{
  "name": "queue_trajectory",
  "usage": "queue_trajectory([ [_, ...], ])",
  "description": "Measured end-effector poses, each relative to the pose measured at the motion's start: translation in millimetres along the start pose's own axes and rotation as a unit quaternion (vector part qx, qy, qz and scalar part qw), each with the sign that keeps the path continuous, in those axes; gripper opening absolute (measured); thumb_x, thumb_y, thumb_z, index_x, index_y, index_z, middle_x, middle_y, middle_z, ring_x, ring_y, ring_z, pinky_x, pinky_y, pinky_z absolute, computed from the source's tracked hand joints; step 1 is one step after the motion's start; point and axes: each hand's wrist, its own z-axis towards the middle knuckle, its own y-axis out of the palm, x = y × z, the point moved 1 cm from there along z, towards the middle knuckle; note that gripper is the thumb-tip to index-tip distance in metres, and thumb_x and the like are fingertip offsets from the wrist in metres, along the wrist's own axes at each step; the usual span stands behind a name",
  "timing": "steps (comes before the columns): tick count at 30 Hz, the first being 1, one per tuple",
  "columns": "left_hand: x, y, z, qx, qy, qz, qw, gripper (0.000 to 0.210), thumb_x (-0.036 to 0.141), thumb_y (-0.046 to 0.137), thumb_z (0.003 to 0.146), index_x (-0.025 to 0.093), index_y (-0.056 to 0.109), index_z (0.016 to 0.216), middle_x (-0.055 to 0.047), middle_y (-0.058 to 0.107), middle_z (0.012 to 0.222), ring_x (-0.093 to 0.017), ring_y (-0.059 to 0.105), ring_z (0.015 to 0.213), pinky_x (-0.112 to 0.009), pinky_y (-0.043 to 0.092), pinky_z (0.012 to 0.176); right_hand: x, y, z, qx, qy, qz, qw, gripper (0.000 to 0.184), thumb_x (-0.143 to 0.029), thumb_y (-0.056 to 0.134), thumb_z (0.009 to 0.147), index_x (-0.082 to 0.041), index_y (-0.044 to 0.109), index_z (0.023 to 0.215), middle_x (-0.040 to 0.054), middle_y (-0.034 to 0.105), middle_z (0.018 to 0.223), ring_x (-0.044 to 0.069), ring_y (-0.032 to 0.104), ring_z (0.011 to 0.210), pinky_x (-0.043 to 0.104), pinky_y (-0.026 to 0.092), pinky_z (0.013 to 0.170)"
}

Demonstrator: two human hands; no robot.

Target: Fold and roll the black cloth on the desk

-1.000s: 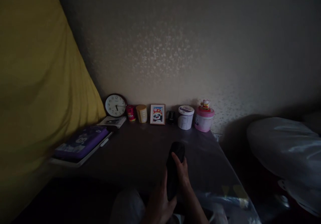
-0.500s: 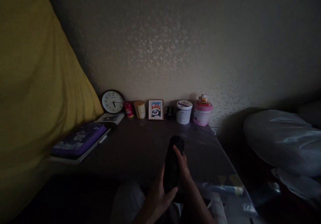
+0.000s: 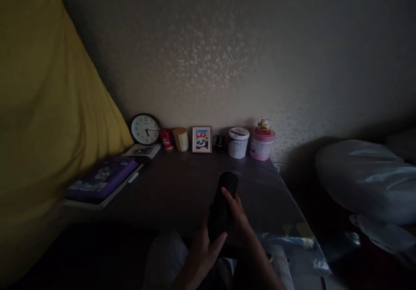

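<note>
A black, thick, roll-shaped object [image 3: 221,210], which looks like a folded umbrella, is held in front of me over the near side of the table, tilted with its far end up. My left hand [image 3: 208,246] is wrapped round its lower end, the thumb across the near side. Higher up, my right hand [image 3: 236,210] grips its right side with the thumb lying along the top. Most fingers of both hands are hidden behind or under it. Dim light hides its surface details.
Along the wall stand a round clock [image 3: 145,129], a red can [image 3: 167,139], a yellow tub [image 3: 181,140], a framed panda picture [image 3: 202,140], a white tub [image 3: 238,143] and a pink-lidded tub [image 3: 262,146]. A purple case [image 3: 104,178] lies left on the dark table [image 3: 175,182].
The black object has shifted slightly left and toward me, with both hands still on it. A small bump shows on its left side. The view has tilted a little.
</note>
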Motion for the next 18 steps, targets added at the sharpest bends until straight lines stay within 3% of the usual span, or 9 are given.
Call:
queue_trajectory([
  [3,-2.3,-3.4,3.2,-0.035,-0.035,-0.041,0.998,0.078,0.055,0.059,0.066,0.021,0.033,0.130,-0.008,0.062,0.107,-0.020,0.062,0.086,-0.030,0.048,0.076,2.9,1.4,-3.2,0.000,0.023,0.035,0.999,0.056,-0.054,0.063,0.064,-0.015,0.057,0.103,0.0057,0.065,0.078,0.020,0.063,0.066,0.030,0.052,0.058],
  [7,-4.1,-3.0,2.7,-0.145,-0.159,-0.186,0.959,0.070,0.065,0.046,0.070,0.018,0.044,0.121,-0.006,0.067,0.081,-0.015,0.062,0.058,-0.028,0.049,0.054,2.0,5.3,-10.0,-0.072,0.067,0.086,0.991,0.054,-0.060,0.054,0.069,-0.012,0.059,0.094,0.0076,0.065,0.075,0.020,0.063,0.065,0.031,0.051,0.059],
  [10,-7.1,2.8,4.9,-0.169,-0.177,-0.204,0.948,0.067,0.069,0.041,0.070,0.012,0.056,0.103,-0.004,0.064,0.064,-0.013,0.056,0.045,-0.025,0.045,0.043,-3.0,5.9,-12.4,-0.137,0.089,0.084,0.983,0.059,-0.064,0.047,0.072,-0.012,0.061,0.095,0.0088,0.066,0.077,0.021,0.063,0.070,0.032,0.051,0.062],
  [12,-8.5,5.2,9.1,-0.135,-0.166,-0.165,0.963,0.068,0.069,0.043,0.068,0.010,0.057,0.097,-0.002,0.060,0.054,-0.011,0.049,0.036,-0.024,0.041,0.037,-7.6,1.8,-9.5,-0.127,0.048,0.022,0.991,0.059,-0.063,0.047,0.072,-0.011,0.061,0.097,0.0096,0.066,0.082,0.022,0.063,0.076,0.034,0.051,0.066],
  [15,-7.2,2.4,15.0,-0.073,-0.146,-0.117,0.980,0.071,0.069,0.047,0.065,0.011,0.052,0.106,0.001,0.057,0.049,-0.011,0.047,0.033,-0.022,0.037,0.034,-13.6,-9.6,-2.1,-0.037,-0.077,-0.074,0.994,0.055,-0.052,0.061,0.067,-0.015,0.058,0.108,0.0082,0.063,0.099,0.023,0.058,0.092,0.035,0.047,0.078],
  [18,-4.7,-5.0,17.7,-0.037,-0.136,-0.084,0.987,0.075,0.068,0.050,0.064,0.016,0.043,0.118,0.002,0.060,0.056,-0.011,0.049,0.035,-0.022,0.038,0.036,-17.3,-18.4,-0.7,0.011,-0.231,-0.156,0.960,0.049,-0.042,0.063,0.069,-0.020,0.055,0.112,0.0066,0.058,0.109,0.021,0.054,0.098,0.035,0.043,0.086],
])
